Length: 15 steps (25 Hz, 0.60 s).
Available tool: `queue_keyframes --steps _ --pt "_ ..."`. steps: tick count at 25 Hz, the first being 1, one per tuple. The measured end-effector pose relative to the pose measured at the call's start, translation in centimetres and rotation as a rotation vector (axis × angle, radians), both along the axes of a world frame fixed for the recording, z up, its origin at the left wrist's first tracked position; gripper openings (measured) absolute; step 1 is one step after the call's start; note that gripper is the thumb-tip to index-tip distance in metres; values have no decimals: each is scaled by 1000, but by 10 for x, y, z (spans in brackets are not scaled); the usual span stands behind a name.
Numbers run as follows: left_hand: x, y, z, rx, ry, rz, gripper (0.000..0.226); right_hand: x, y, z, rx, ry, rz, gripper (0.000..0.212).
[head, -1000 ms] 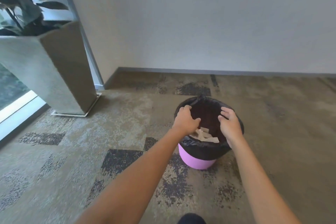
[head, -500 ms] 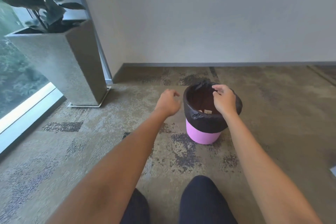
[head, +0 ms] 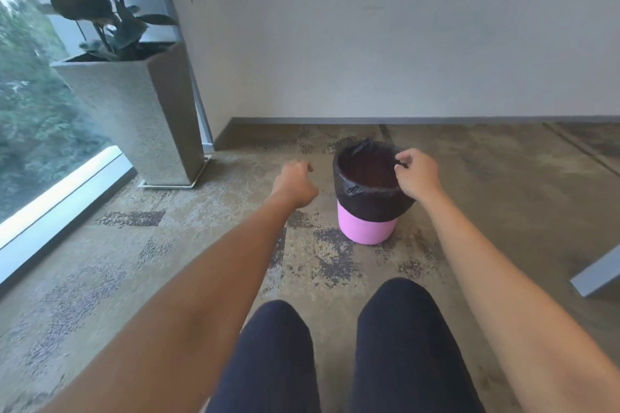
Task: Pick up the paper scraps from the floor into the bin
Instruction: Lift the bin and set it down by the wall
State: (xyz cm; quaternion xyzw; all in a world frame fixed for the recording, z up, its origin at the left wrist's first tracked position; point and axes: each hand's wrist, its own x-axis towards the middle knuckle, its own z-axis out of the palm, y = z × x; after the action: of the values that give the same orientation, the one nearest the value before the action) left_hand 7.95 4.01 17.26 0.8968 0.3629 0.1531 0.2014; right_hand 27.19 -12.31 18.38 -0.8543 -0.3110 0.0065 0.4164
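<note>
The pink bin (head: 367, 228) with a black liner (head: 372, 201) stands on the carpet in front of my knees. My right hand (head: 417, 174) is at the bin's right rim, its fingertips pinching the liner's edge. My left hand (head: 295, 184) hovers just left of the bin, apart from it, fingers loosely curled and holding nothing. The bin's inside looks dark, and no paper scraps show in it or on the floor.
A tall concrete planter (head: 134, 111) with a leafy plant stands at the left by a floor-level window (head: 40, 131). A wall runs behind the bin. A grey flat object (head: 597, 275) lies at the right edge. My dark-trousered knees (head: 335, 345) fill the bottom.
My left hand has drawn back from above the bin to its left side. My right hand stayed at the rim. The view has pulled back and my knees have come into sight.
</note>
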Motion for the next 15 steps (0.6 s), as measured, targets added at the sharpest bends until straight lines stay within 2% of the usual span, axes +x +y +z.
queue_keyframes --steps 3,7,11,15 --pt "59 1 -27 -82 -43 -75 44 38 -10 -27 -48 46 -40 24" --pt "129 14 -51 -198 -114 -23 40 90 -19 -55 -83 115 -156 22" --pt "158 22 -32 -219 -169 38 39 106 -18 -47 -33 186 -223 21" --pt "169 23 -11 -241 -111 50 39 107 -7 -27 -27 260 -243 19"
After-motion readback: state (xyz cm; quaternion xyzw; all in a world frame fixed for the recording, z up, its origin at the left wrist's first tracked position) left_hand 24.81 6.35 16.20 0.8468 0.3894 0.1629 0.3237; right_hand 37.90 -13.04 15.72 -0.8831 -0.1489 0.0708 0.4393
